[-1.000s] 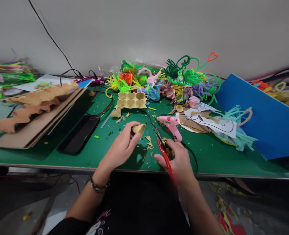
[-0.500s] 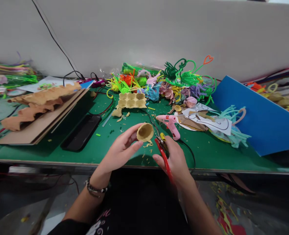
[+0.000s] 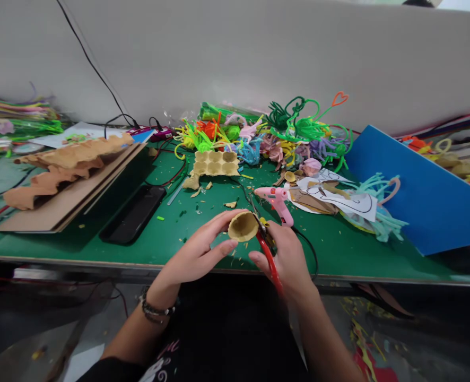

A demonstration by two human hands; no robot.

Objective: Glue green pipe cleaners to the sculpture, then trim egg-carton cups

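My left hand [image 3: 203, 246] holds a tan pulp egg-carton cup [image 3: 243, 227] between thumb and fingers, its hollow turned towards me. In my right hand [image 3: 286, 249] are red-handled shears [image 3: 270, 260], their narrow metal blades at the cup's right rim; my fingers partly hide the tool. A small yellow piece shows by the blades, too small to name. A torn tan scrap [image 3: 231, 205] lies just beyond the cup. Farther back sits the egg carton [image 3: 216, 163] with several cups. The pink glue gun [image 3: 275, 201] lies right of the blades.
A black phone [image 3: 135, 215] and stacked cardboard [image 3: 71, 196] are on the left. Bundles of coloured pipe cleaners [image 3: 298, 130] line the back wall. At the right, paper cutouts [image 3: 334, 193] lie before a leaning blue board [image 3: 421, 191]. The glue gun's black cord [image 3: 310, 246] runs behind my right hand.
The cup has moved right and nearer to me, its rim now meeting the blades. The jagged flap on its lower edge no longer shows, and a torn scrap now lies on the table.
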